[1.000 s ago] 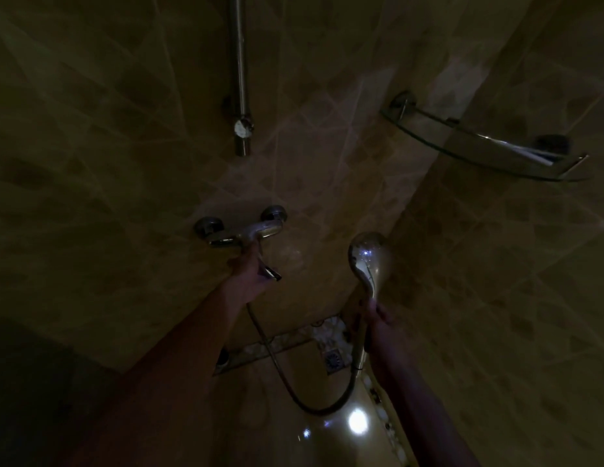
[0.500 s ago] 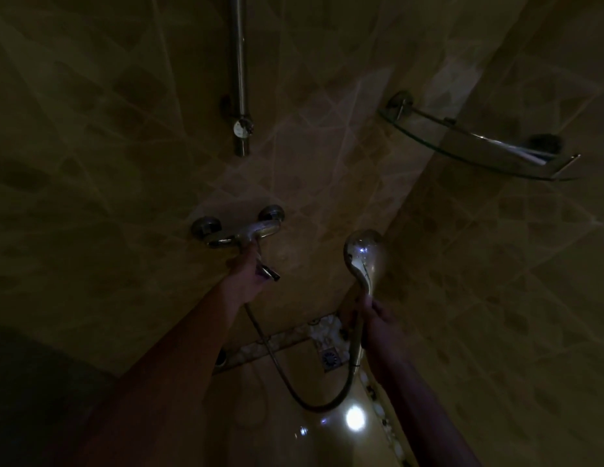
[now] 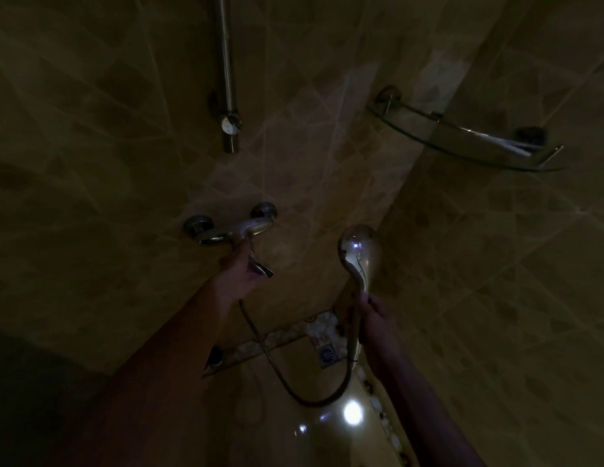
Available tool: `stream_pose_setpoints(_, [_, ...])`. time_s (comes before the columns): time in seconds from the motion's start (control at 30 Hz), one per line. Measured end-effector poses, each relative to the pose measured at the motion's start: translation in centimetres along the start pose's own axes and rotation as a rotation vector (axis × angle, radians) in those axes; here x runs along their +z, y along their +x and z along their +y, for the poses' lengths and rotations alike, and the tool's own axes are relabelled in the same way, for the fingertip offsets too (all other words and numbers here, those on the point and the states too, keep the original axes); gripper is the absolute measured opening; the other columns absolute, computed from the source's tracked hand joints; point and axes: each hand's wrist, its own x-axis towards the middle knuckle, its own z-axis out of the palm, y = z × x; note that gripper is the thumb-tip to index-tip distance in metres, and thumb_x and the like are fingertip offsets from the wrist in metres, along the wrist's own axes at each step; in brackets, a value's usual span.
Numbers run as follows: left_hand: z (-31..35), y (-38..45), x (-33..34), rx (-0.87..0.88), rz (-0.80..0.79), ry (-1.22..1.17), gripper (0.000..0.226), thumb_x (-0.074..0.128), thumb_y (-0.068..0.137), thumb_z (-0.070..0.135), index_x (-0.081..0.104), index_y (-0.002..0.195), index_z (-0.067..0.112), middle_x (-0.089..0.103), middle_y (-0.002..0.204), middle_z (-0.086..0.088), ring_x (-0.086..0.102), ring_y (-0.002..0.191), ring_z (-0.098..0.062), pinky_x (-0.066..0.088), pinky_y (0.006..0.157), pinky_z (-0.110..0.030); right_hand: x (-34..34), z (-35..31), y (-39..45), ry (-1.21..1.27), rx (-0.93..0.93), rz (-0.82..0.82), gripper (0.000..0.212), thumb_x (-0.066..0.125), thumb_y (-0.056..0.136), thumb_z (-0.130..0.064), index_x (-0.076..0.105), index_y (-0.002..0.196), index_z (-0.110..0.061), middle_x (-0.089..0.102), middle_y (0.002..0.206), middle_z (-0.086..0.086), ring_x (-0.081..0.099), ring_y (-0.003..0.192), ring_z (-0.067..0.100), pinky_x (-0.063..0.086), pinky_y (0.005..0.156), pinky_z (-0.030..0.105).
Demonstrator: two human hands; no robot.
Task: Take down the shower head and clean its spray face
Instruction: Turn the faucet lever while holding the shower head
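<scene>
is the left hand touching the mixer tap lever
Touching. In the head view the left hand reaches up under the mixer tap, and its lever lies against the hand with no gap visible, though the dim light hides the finger positions.

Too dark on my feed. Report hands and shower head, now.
Right hand grips shower head by its handle, off the rail. Left hand on tap lever. Hose hangs looped between them, nothing blocking.
</scene>
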Motion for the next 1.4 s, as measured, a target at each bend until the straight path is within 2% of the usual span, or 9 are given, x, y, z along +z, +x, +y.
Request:
stream_pose_setpoints(0.23, [0.1, -0.5, -0.6, 0.036, 0.022, 0.025, 0.075, 0.062, 0.080, 0.062, 0.049, 0.126, 0.003, 0.060, 0.121, -0.023, 0.066, 0.089, -0.032, 0.055, 0.053, -0.037, 0.0, -0.5, 0.2, 0.015, -0.009, 0.006, 0.027, 0.048, 0.098, -0.032, 0.063, 0.082, -0.016, 0.057, 0.066, 0.003, 0.052, 0.060, 0.017, 0.041, 0.058, 0.031])
stream_pose_setpoints(0.4, [0.5, -1.7, -0.2, 0.007, -0.008, 0.005, 0.053, 0.055, 0.088, 0.058, 0.055, 0.105, 0.007, 0.056, 0.097, -0.016, 0.060, 0.082, -0.028, 0.053, 0.062, -0.038, -0.2, -0.6, 0.5, 0.034, -0.001, -0.021, 0.027, 0.048, 0.098, -0.033, 0.064, 0.083, -0.017, 0.058, 0.068, 0.003, 0.052, 0.059, 0.014, 0.042, 0.057, 0.028])
stream_pose_setpoints(0.53, [0.7, -1.5, -0.1, 0.007, 0.014, 0.024, 0.061, 0.062, 0.083, 0.057, 0.057, 0.112, 0.003, 0.057, 0.104, -0.021, 0.062, 0.098, -0.035, 0.057, 0.067, -0.042, -0.4, -0.5, 1.1, 0.015, 0.030, -0.034, 0.030, 0.049, 0.096, -0.038, 0.066, 0.097, -0.013, 0.065, 0.078, 0.009, 0.057, 0.069, 0.017, 0.045, 0.061, 0.030])
stream_pose_setpoints(0.63, [0.7, -2.4, 0.3, 0.000, 0.042, 0.019, 0.042, 0.059, 0.089, 0.050, 0.057, 0.100, 0.010, 0.060, 0.098, -0.017, 0.063, 0.084, -0.028, 0.056, 0.056, -0.037, -0.6, -0.6, 1.4, -0.010, 0.034, -0.057, 0.033, 0.050, 0.094, -0.044, 0.068, 0.100, -0.016, 0.069, 0.090, 0.017, 0.061, 0.076, 0.021, 0.047, 0.067, 0.034])
stream_pose_setpoints(0.8, [-0.1, -3.1, 0.9, 0.068, 0.024, -0.060, 0.026, 0.057, 0.095, 0.022, 0.055, 0.107, -0.001, 0.059, 0.096, -0.015, 0.064, 0.066, -0.020, 0.058, 0.065, -0.030, -1.4, -1.3, 2.4, -0.039, 0.041, -0.069, 0.032, 0.048, 0.097, -0.037, 0.066, 0.097, -0.010, 0.063, 0.077, 0.009, 0.055, 0.063, 0.016, 0.041, 0.047, 0.018])
stream_pose_setpoints(0.93, [0.3, -3.7, 1.6, 0.121, 0.051, -0.053, 0.038, 0.054, 0.094, 0.043, 0.057, 0.112, 0.009, 0.062, 0.121, -0.017, 0.065, 0.100, -0.031, 0.056, 0.083, -0.050, -1.7, -1.8, 3.5, -0.052, 0.052, -0.069, 0.024, 0.051, 0.097, -0.033, 0.064, 0.086, -0.016, 0.060, 0.066, 0.000, 0.052, 0.057, 0.012, 0.038, 0.047, 0.020])
stream_pose_setpoints(1.07, [0.6, -4.2, 2.4, 0.127, 0.093, -0.136, 0.041, 0.062, 0.090, 0.041, 0.057, 0.112, 0.006, 0.063, 0.099, -0.012, 0.064, 0.088, -0.029, 0.053, 0.068, -0.053, -2.0, -2.4, 4.6, -0.048, 0.039, -0.110, 0.024, 0.049, 0.098, -0.030, 0.062, 0.089, -0.012, 0.056, 0.065, 0.001, 0.049, 0.051, 0.008, 0.036, 0.043, 0.018])
stream_pose_setpoints(1.23, [0.1, -4.5, 2.2, 0.156, 0.093, -0.143, 0.030, 0.058, 0.094, 0.031, 0.059, 0.096, 0.000, 0.062, 0.113, -0.022, 0.064, 0.095, -0.036, 0.060, 0.055, -0.042, -2.6, -2.4, 5.9, -0.058, 0.067, -0.151, 0.025, 0.048, 0.098, -0.032, 0.064, 0.099, -0.013, 0.059, 0.073, 0.004, 0.052, 0.059, 0.012, 0.036, 0.050, 0.023])
stream_pose_setpoints(1.4, [0.3, -5.0, 3.6, 0.149, 0.133, -0.262, 0.034, 0.062, 0.091, 0.036, 0.062, 0.095, 0.002, 0.055, 0.125, -0.033, 0.064, 0.092, -0.035, 0.049, 0.087, -0.058, -2.9, -2.5, 7.2, -0.051, 0.091, -0.161, 0.022, 0.049, 0.097, -0.031, 0.065, 0.093, -0.016, 0.060, 0.075, 0.005, 0.053, 0.065, 0.014, 0.040, 0.057, 0.026])
